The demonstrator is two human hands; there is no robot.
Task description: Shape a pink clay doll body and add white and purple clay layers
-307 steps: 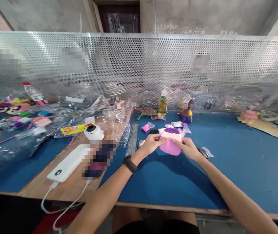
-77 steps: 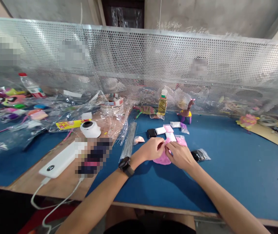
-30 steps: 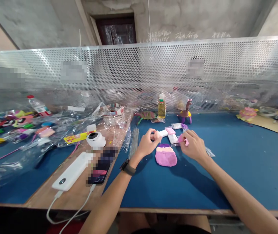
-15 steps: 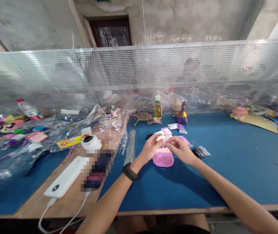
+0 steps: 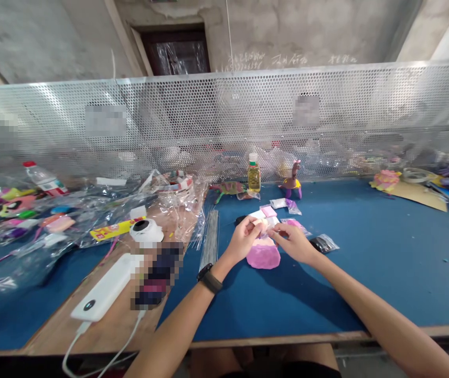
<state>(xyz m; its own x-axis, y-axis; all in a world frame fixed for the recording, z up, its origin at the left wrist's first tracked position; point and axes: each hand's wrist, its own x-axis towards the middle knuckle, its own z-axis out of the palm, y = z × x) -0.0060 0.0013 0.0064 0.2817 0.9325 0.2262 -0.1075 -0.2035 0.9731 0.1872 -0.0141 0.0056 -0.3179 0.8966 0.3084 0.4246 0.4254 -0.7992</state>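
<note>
My left hand (image 5: pixel 243 240) is closed, thumb and fingers pinching a small cream-coloured lump of soft clay (image 5: pixel 262 222). Close by on the right, my right hand (image 5: pixel 294 242) has its fingertips drawn together at the lump's edge; what they hold is too small to make out. Below both hands, a purple-pink clay piece (image 5: pixel 264 257) with a paler upper part rests on the blue table. Small packets of pink and white clay (image 5: pixel 268 211) lie just beyond my fingers, partly hidden. A black clay packet (image 5: pixel 324 243) is right of my right hand.
Thin metal wires (image 5: pixel 210 239) lie left of my hands. Behind stand a bottle of yellow liquid (image 5: pixel 254 176), a green-and-brown figure (image 5: pixel 228 189) and a purple-and-yellow figure (image 5: pixel 290 184). A white power bank (image 5: pixel 104 289), phone (image 5: pixel 159 275) and white camera (image 5: pixel 146 232) occupy the wooden strip.
My fingers have shifted slightly around the cream lump, which shows a little less now. The right fingertips stay close to it. The view has moved slightly; the purple-pink piece remains in place.
</note>
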